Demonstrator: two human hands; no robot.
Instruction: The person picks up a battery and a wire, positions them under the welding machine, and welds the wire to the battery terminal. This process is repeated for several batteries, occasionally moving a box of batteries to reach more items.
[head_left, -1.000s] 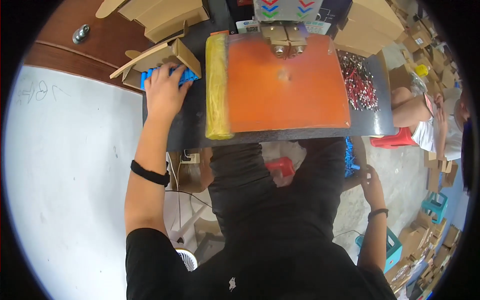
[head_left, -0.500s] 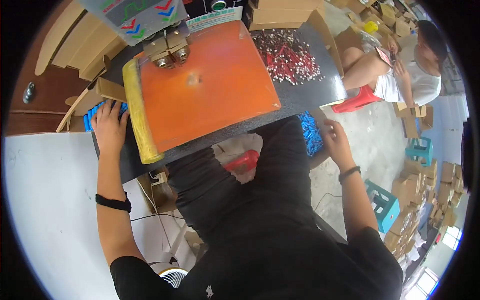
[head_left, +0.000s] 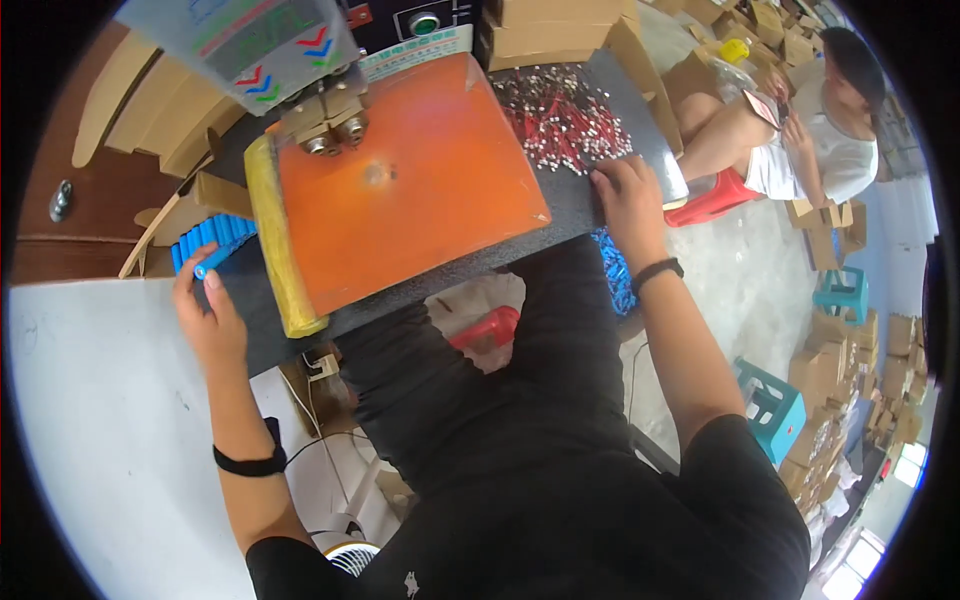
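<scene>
At the far left, one blue cylinder (head_left: 213, 263) is pinched between the fingertips of the left hand (head_left: 208, 318), just in front of a row of roughly seven blue cylinders (head_left: 210, 238) lying side by side in one open cardboard box (head_left: 190, 212). In the middle, one orange pad (head_left: 400, 185) is seen on the dark work table (head_left: 520, 235), with one yellow roll (head_left: 280, 250) along its left edge. To the right, one heap of red wired parts (head_left: 562, 115), too many to be counted, is touched by the right hand (head_left: 628, 192), fingers curled loosely at its near edge.

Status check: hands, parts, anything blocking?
Left hand pinching one blue cylinder from box. Right hand on pile of red-and-silver small parts. Orange pad unobstructed.
</scene>
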